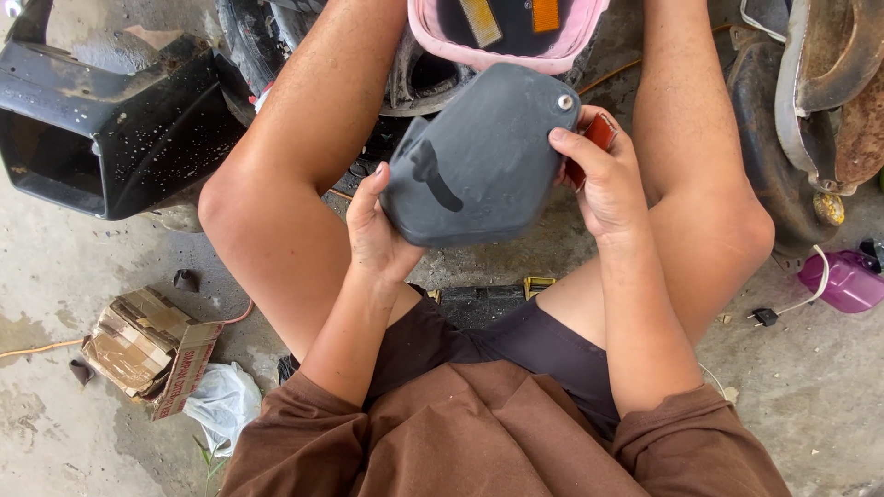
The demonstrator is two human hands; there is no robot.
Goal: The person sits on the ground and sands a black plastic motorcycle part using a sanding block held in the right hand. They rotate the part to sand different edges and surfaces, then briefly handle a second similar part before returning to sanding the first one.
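Head view shows the grey plastic cover (483,156) at centre, left hand (373,230) clasping its seven-o'clock edge and right hand (603,179) pinching its three-o'clock edge with a small red piece (600,136), so steady support probably suits best.

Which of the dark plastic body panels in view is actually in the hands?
The grey cover, held by left hand and right hand; it has a bolt at its top corner. The black boxy panel lies untouched on the floor.
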